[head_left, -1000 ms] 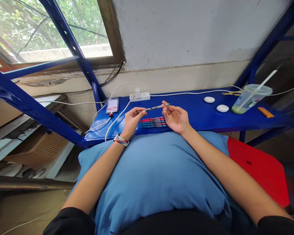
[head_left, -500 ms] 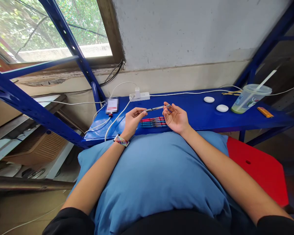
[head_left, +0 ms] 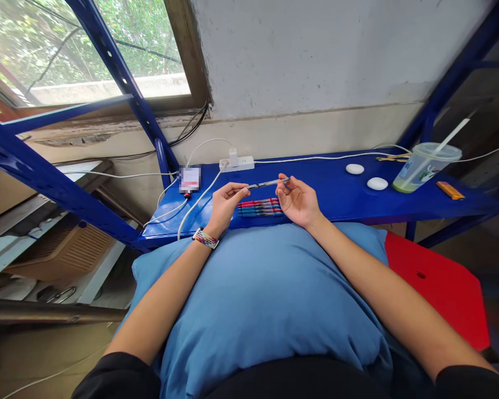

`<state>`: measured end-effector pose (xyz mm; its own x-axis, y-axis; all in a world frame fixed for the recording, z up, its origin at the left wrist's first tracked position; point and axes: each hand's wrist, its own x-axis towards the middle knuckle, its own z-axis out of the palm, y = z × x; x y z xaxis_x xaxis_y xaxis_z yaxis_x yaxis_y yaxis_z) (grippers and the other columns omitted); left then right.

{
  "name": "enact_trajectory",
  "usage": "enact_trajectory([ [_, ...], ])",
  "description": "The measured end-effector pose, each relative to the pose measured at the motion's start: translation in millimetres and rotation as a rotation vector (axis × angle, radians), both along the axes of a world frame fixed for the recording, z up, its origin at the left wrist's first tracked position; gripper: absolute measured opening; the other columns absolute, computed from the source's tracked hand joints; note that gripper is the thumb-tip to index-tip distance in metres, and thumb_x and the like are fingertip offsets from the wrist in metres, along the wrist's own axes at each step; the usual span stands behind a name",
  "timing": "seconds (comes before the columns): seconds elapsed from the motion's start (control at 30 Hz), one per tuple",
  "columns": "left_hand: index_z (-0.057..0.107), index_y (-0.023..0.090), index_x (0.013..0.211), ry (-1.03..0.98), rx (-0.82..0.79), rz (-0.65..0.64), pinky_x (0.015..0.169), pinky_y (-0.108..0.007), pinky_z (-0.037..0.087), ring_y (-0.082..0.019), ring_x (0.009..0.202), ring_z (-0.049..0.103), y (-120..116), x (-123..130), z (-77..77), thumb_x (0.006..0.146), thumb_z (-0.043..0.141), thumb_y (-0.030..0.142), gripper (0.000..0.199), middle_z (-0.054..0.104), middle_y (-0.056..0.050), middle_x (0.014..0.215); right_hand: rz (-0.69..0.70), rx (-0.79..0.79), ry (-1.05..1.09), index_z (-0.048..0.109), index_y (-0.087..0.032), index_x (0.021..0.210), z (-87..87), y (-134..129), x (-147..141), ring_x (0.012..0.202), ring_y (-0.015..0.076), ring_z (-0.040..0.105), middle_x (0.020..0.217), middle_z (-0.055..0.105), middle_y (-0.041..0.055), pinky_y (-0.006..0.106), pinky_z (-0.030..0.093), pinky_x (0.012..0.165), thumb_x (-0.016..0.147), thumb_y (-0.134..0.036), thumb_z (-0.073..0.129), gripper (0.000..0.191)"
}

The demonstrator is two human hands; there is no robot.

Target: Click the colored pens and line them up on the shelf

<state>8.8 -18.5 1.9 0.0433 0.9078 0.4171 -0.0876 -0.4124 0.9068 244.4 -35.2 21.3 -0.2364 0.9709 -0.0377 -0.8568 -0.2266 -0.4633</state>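
We've a bench (head_left: pixel 328 194) along the wall (head_left: pixel 316 61). Cup (head_left: pixel 422 166), far right: straw (head_left: pixel 453 134), a little green liquid (head_left: pixel 404 185) low inside. Row of pens (head_left: pixel 258 208) side by side, likely against rolling. Near it, our left hand (head_left: pixel 223 208) and right hand (head_left: pixel 301 206) pinch opposite ends of a pen (head_left: pixel 264 184), probably for steadiness.

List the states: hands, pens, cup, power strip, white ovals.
Pen: held up
Left hand: pinching pen's left end
Right hand: touching pen's right end
Row of pens: lying side by side
Cup: straw in, shallow green liquid
Power strip: plugs inserted
White ovals: lying apart
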Motion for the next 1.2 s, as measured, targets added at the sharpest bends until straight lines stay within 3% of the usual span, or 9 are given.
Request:
enact_trajectory([
  [0.1, 0.084, 0.02, 0.103, -0.003, 0.002, -0.012, 0.098, -0.041, 0.063, -0.023, 0.094, 0.08, 1, -1, -0.8, 0.084, 0.09, 0.044, 0.03, 0.083, -0.007, 0.093, -0.024, -0.011, -0.025, 0.074, -0.019, 0.12, -1.3, 1, -1, 0.078, 0.0142, 0.083, 0.086, 0.083, 0.003, 0.021, 0.072, 0.076, 0.105, -0.011, 0.057, 0.023],
  [0.23, 0.084, 0.02, 0.102, -0.013, 0.0, -0.018, 0.098, -0.041, 0.063, -0.022, 0.093, 0.079, 3, -1, -2.2, 0.085, 0.09, 0.043, 0.03, 0.083, -0.007, 0.094, -0.03, 0.068, -0.071, 0.073, -0.023, 0.125, 1.8, -2, -4, 0.095, 0.0123, 0.084, 0.101, 0.085, 0.0004, 0.022, 0.071, 0.088, 0.099, 0.0, 0.054, 0.04],
  [0.4, 0.082, 0.02, 0.104, 0.009, 0.013, 0.015, 0.097, -0.041, 0.062, -0.023, 0.095, 0.079, 2, -1, -0.8, 0.086, 0.087, 0.043, 0.03, 0.082, -0.007, 0.095, -0.054, 0.13, -0.243, 0.076, -0.022, 0.122, -1.7, 1, -3, 0.088, 0.0161, 0.082, 0.097, 0.085, 0.0026, 0.027, 0.072, 0.083, 0.101, -0.019, 0.064, 0.024],
  [0.57, 0.082, 0.02, 0.108, 0.082, 0.043, 0.079, 0.094, -0.039, 0.061, -0.022, 0.095, 0.077, 4, -3, 0.7, 0.086, 0.084, 0.037, 0.028, 0.082, -0.007, 0.097, -0.276, 0.307, -0.668, 0.082, -0.022, 0.11, -21.6, 17, 0, 0.073, 0.0169, 0.073, 0.09, 0.08, 0.0031, 0.029, 0.067, 0.067, 0.091, -0.039, 0.081, 0.026],
  [0.67, 0.083, 0.019, 0.11, 0.174, 0.033, 0.108, 0.093, -0.038, 0.06, -0.023, 0.097, 0.077, 8, -6, -1.0, 0.089, 0.08, 0.036, 0.027, 0.083, -0.008, 0.1, -0.492, 0.478, -1.032, 0.084, -0.024, 0.102, -31.5, 27, 2, 0.079, 0.0209, 0.074, 0.092, 0.079, 0.0041, 0.036, 0.065, 0.076, 0.091, -0.043, 0.08, 0.023],
  [0.8, 0.084, 0.02, 0.111, 0.369, 0.021, 0.202, 0.09, -0.039, 0.06, -0.025, 0.095, 0.076, 13, -10, -5.3, 0.093, 0.076, 0.036, 0.025, 0.084, -0.008, 0.102, -0.635, 0.672, -1.443, 0.086, -0.025, 0.101, -37.1, 33, 6, 0.095, 0.0254, 0.075, 0.104, 0.081, 0.0072, 0.042, 0.061, 0.093, 0.098, -0.028, 0.067, 0.019],
  [1.0, 0.086, 0.023, 0.104, 0.61, 0.024, 0.262, 0.097, -0.041, 0.059, -0.026, 0.097, 0.077, 16, -12, -9.8, 0.095, 0.072, 0.026, 0.017, 0.086, -0.006, 0.103, -0.508, 0.695, -1.783, 0.087, -0.023, 0.112, -43.0, 35, 6, 0.103, 0.0277, 0.075, 0.11, 0.083, 0.0097, 0.044, 0.058, 0.101, 0.101, -0.013, 0.059, 0.031],
  [1.2, 0.088, 0.025, 0.102, 0.668, 0.014, 0.266, 0.097, -0.043, 0.058, -0.028, 0.098, 0.076, 19, -15, -14.6, 0.093, 0.072, 0.026, 0.018, 0.085, -0.007, 0.102, -0.421, 0.69, -1.875, 0.086, -0.02, 0.124, -46.2, 32, 4, 0.118, 0.0299, 0.072, 0.127, 0.082, 0.0127, 0.046, 0.054, 0.112, 0.102, -0.008, 0.053, 0.041],
])
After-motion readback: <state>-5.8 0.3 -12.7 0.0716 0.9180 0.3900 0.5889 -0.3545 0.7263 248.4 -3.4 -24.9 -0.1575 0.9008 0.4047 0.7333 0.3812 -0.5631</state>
